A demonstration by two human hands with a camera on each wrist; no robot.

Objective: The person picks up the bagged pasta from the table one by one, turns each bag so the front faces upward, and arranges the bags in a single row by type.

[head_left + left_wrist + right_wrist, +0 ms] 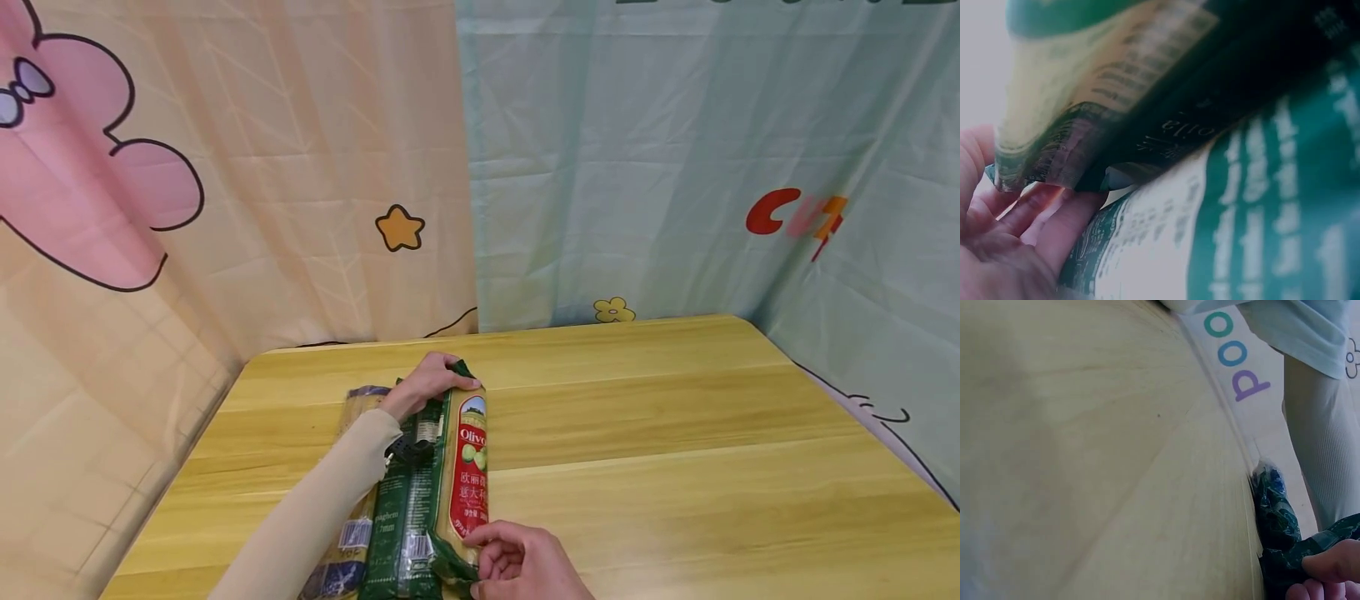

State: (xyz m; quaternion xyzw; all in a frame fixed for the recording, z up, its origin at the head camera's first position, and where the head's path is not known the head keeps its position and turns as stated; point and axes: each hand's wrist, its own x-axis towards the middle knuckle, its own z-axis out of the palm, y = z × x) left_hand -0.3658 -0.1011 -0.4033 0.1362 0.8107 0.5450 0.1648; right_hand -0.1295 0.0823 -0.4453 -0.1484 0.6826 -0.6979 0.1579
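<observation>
on the wooden table [675,433], left hand [423,385] and right hand [525,567] are both pinching opposite ends of the spaghetti packet [465,467].

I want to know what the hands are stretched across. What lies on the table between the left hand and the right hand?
In the head view, a green and red pasta packet spans the whole stretch: the left hand holds its far end, the right hand its near end.
</observation>
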